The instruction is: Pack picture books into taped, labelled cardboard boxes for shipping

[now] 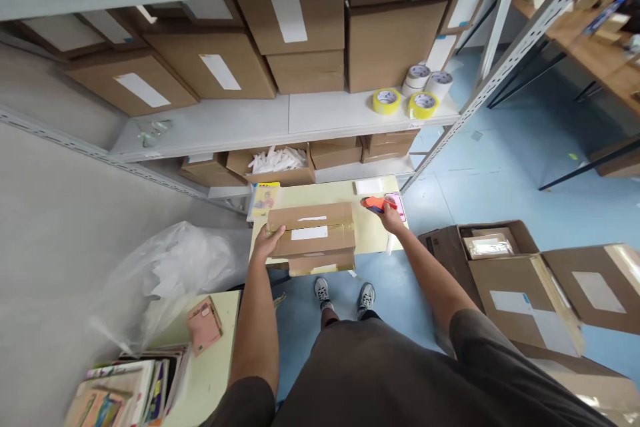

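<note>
A closed cardboard box (313, 235) with a white label lies on a pale yellow table (373, 230) below me. My left hand (267, 242) rests on the box's left end, fingers curled over its edge. My right hand (390, 215) reaches to the table's right side and is closed on an orange tape dispenser (376, 203), which lies beside a pink item (397, 203).
Metal shelving holds many cardboard boxes, with yellow tape rolls (386, 101) and white tape rolls (417, 73) on the shelf's right end. Open boxes (505, 273) stand on the blue floor to the right. A plastic bag (165, 273) and a stack of books (125, 390) lie left.
</note>
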Demonstrator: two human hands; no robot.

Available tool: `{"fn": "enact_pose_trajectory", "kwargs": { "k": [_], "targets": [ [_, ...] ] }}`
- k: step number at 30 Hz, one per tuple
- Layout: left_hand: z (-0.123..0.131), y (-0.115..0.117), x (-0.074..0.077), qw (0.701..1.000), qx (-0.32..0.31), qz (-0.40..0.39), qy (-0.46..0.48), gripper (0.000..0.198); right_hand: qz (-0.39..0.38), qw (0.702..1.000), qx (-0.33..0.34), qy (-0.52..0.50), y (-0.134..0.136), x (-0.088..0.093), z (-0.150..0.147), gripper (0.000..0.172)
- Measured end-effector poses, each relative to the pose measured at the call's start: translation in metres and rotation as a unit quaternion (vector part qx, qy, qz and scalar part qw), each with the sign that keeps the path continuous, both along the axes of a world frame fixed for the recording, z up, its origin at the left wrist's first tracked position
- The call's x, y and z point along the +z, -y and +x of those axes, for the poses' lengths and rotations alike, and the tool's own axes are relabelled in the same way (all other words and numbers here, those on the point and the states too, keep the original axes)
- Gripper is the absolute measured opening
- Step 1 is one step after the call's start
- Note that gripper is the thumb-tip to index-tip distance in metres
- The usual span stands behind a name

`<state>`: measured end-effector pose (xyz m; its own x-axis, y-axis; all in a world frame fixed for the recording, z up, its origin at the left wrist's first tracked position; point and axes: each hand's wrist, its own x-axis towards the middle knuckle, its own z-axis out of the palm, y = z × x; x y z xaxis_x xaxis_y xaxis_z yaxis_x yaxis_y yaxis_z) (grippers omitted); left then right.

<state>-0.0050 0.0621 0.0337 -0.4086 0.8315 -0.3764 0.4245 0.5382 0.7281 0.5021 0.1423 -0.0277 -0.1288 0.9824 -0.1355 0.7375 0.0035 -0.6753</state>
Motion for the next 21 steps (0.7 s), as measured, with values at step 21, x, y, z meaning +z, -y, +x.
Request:
{"fn": "enact_pose_trajectory", "kwargs": {
  "k": [21],
  "targets": [
    [0.060, -0.009, 0.002, 0.998, -0.036, 0.007, 0.054, 0.098, -0.140, 0.962, 0.215, -0.096, 0.015, 0.153, -0.156, 0.060]
  ]
}}
